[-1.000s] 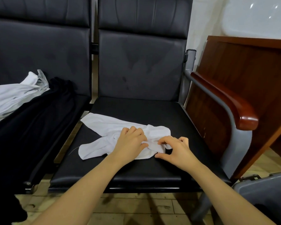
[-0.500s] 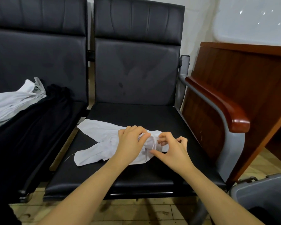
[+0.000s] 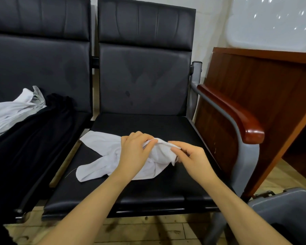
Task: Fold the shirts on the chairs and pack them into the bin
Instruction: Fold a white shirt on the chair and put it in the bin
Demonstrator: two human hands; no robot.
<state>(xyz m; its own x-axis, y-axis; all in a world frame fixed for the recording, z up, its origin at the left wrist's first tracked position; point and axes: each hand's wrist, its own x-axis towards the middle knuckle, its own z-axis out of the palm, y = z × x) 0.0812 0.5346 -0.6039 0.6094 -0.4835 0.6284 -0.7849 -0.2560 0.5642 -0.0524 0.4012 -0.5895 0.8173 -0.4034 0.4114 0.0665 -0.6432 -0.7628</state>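
Early going — my left hand [image 3: 134, 152] and right hand [image 3: 191, 156] both pinch the white shirt [image 3: 102, 156] mid-frame; pile [image 3: 16, 112] at left untouched, bin [image 3: 290, 206] — contents unclear.

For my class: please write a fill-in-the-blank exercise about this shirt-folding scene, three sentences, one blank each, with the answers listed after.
1. Both hands grip a ____ shirt on the right chair seat.
2. The left hand and right hand pinch the shirt's ____ end.
3. The grey bin stands on the floor to the ____ of that chair.

Answers: white; right; right
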